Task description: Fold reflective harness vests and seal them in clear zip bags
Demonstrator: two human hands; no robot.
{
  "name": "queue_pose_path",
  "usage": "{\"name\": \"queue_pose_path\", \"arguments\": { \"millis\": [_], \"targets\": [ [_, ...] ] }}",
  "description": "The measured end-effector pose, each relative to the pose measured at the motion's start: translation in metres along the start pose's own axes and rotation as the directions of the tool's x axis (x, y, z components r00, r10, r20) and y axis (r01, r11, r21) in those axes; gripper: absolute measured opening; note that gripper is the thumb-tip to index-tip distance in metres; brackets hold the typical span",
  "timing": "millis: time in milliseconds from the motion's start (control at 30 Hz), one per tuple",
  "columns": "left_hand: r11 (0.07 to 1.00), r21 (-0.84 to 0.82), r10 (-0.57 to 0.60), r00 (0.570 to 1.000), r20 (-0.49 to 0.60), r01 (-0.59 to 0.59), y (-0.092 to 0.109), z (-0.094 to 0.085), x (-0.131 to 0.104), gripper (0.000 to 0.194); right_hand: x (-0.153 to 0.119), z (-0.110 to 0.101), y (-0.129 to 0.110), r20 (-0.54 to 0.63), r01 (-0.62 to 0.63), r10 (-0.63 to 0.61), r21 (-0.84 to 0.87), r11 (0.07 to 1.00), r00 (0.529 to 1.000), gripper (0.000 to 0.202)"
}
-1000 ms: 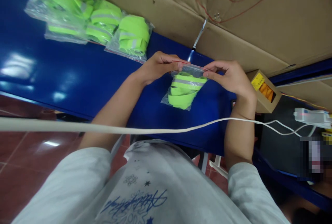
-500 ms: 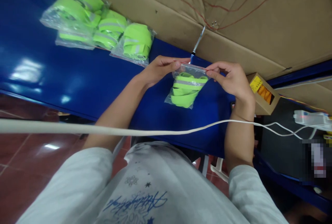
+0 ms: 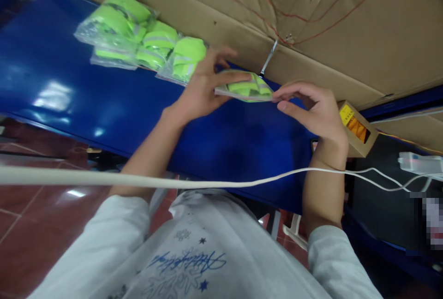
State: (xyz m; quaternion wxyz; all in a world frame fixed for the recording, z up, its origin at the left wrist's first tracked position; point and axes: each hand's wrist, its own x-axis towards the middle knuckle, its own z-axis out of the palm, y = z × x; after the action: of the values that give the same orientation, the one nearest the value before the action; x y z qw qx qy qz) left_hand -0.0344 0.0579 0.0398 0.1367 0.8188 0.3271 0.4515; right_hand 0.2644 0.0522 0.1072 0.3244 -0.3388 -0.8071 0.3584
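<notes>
A small clear zip bag with a folded neon-green band with grey reflective stripes (image 3: 247,87) is held above the blue table, tipped so that I see it nearly edge-on. My left hand (image 3: 209,82) grips its left end, one finger lying across the top and the thumb underneath; the other fingers are raised and blurred. At the bag's right corner are the fingertips of my right hand (image 3: 308,105), with the thumb close by, in a loose pinch. Left of my left hand, the nearest packed bag (image 3: 187,54) of green band lies on the table, partly covered by that hand.
Several more bags of green bands (image 3: 121,20) lie along the back of the blue table (image 3: 138,100). A cardboard box (image 3: 358,130) with orange contents stands at the right. A white cable (image 3: 207,183) crosses in front. Behind stands a brown panel (image 3: 363,26) with red wires.
The bag has tipped from facing me to nearly edge-on. My left hand has shifted from its top edge to around its left end, and the right fingers have loosened slightly.
</notes>
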Motion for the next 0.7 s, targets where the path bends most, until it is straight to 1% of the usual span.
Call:
{"name": "queue_pose_path", "arguments": {
  "millis": [33, 100, 200, 267, 300, 400, 500, 533, 567, 633, 667, 700],
  "targets": [
    [0.997, 0.074, 0.032, 0.999, -0.026, -0.03, -0.005, -0.012, -0.001, 0.042, 0.0, 0.0, -0.003, 0.058, -0.013, 0.013, -0.001, 1.0, 0.998, 0.016],
    [0.984, 0.171, 0.057, 0.997, -0.054, -0.047, -0.021, -0.04, -0.004, 0.042, 0.002, 0.003, -0.005, 0.126, -0.054, 0.056, -0.017, 0.998, 0.991, 0.016],
    [0.959, 0.281, 0.076, 0.989, -0.131, -0.037, -0.052, -0.083, -0.015, 0.041, 0.007, 0.013, 0.007, 0.177, -0.08, 0.089, -0.057, 0.995, 0.98, 0.018],
    [0.939, 0.34, 0.003, 0.986, -0.168, 0.055, -0.073, -0.106, -0.026, 0.039, 0.011, 0.026, 0.024, 0.206, -0.076, 0.091, -0.081, 0.994, 0.974, 0.019],
    [0.929, 0.354, -0.049, 0.983, -0.177, 0.11, -0.083, -0.115, -0.032, 0.039, 0.013, 0.034, 0.033, 0.213, -0.078, 0.097, -0.093, 0.993, 0.972, 0.019],
    [0.91, 0.332, -0.208, 0.967, -0.149, 0.247, -0.106, -0.132, -0.048, 0.053, 0.016, 0.062, 0.061, 0.204, -0.115, 0.136, -0.113, 0.987, 0.97, 0.022],
    [0.892, 0.316, -0.309, 0.946, -0.101, 0.325, -0.12, -0.142, -0.057, 0.077, 0.015, 0.087, 0.082, 0.155, -0.164, 0.18, -0.108, 0.98, 0.971, 0.024],
    [0.884, 0.321, -0.323, 0.94, -0.109, 0.341, -0.122, -0.145, -0.058, 0.08, 0.015, 0.093, 0.086, 0.138, -0.167, 0.182, -0.11, 0.98, 0.974, 0.025],
    [0.877, 0.32, -0.337, 0.933, -0.125, 0.359, -0.122, -0.15, -0.058, 0.079, 0.014, 0.098, 0.089, 0.124, -0.161, 0.175, -0.114, 0.98, 0.977, 0.025],
    [0.868, 0.281, -0.378, 0.912, -0.158, 0.409, -0.119, -0.161, -0.056, 0.072, 0.013, 0.102, 0.091, 0.114, -0.133, 0.147, -0.123, 0.984, 0.983, 0.025],
    [0.859, 0.256, -0.417, 0.896, -0.152, 0.443, -0.114, -0.168, -0.055, 0.069, 0.013, 0.103, 0.092, 0.115, -0.121, 0.136, -0.127, 0.985, 0.984, 0.025],
    [0.843, 0.243, -0.463, 0.878, -0.122, 0.479, -0.109, -0.175, -0.054, 0.068, 0.013, 0.103, 0.092, 0.116, -0.112, 0.128, -0.132, 0.985, 0.985, 0.024]
  ]
}}
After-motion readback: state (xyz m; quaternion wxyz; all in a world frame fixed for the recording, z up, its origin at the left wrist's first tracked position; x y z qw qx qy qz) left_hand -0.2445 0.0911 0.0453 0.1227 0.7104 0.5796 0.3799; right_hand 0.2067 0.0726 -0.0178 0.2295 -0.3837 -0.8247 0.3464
